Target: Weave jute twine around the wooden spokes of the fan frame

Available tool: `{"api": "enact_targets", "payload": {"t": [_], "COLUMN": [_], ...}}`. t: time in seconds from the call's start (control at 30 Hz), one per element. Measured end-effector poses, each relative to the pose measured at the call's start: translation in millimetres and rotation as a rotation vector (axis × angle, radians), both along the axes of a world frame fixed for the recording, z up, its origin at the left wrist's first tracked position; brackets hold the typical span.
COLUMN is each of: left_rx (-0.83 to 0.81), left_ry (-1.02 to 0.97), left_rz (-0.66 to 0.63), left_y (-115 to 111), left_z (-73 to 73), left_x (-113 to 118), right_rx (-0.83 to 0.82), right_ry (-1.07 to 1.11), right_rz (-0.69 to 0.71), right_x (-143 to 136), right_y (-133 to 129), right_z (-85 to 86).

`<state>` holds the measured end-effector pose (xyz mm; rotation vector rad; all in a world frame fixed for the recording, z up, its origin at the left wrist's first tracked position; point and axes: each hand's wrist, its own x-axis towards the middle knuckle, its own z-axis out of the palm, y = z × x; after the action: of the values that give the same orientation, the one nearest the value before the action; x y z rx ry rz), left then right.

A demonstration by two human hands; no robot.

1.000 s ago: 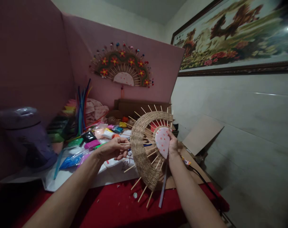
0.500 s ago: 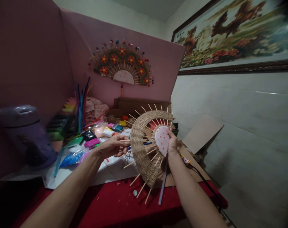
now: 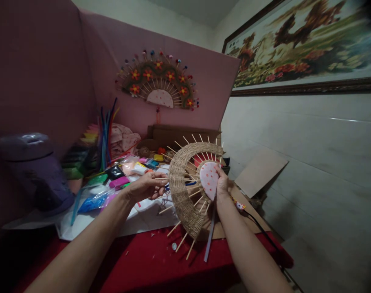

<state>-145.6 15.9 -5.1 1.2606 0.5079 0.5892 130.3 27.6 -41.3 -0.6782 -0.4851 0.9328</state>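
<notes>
A woven fan (image 3: 181, 179) of twine on thin wooden sticks is held up over the table, tilted on its side. My right hand (image 3: 222, 183) is closed on its half-round white centre with orange dots (image 3: 208, 179), thumb on the front face. At the fan's left edge, my left hand (image 3: 151, 184) pinches the outer end of one wooden stick; its other fingers are curled. Just below my right hand, a translucent stick (image 3: 209, 240) slants down toward the table's front edge. Blue-handled scissors (image 3: 189, 184) show partly behind the fan.
Bags of coloured clay (image 3: 95, 202) lie on white paper to the left, beside a purple canister (image 3: 35, 175). Pipe cleaners (image 3: 105, 134) stand behind. A finished flowered fan (image 3: 157, 83) hangs on the pink panel. Cardboard (image 3: 261, 171) leans at the right wall; a black cord (image 3: 261, 228) crosses the table's right side.
Almost nothing differs. The view has shifted very slightly, and both hands keep the same hold on the fan.
</notes>
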Motion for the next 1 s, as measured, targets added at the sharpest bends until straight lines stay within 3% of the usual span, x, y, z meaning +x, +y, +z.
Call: {"api": "enact_targets", "payload": {"t": [0.2, 0.53, 1.0], "left_rx": [0.006, 0.001, 0.024], "left_ry": [-0.037, -0.006, 0.034], "left_rz": [-0.017, 0.026, -0.049], "left_y": [2.0, 2.0, 6.5], "left_z": [-3.3, -4.8, -2.7], "left_x": [1.1, 0.6, -10.8], "right_rx": [-0.065, -0.08, -0.028], "right_ry": [0.144, 0.07, 0.115], "right_rz": [-0.008, 0.018, 0.019], "right_x": [-2.6, -3.7, 2.3], "right_y": [1.4, -2.8, 6.4], "right_z": [3.0, 2.3, -3.3]}}
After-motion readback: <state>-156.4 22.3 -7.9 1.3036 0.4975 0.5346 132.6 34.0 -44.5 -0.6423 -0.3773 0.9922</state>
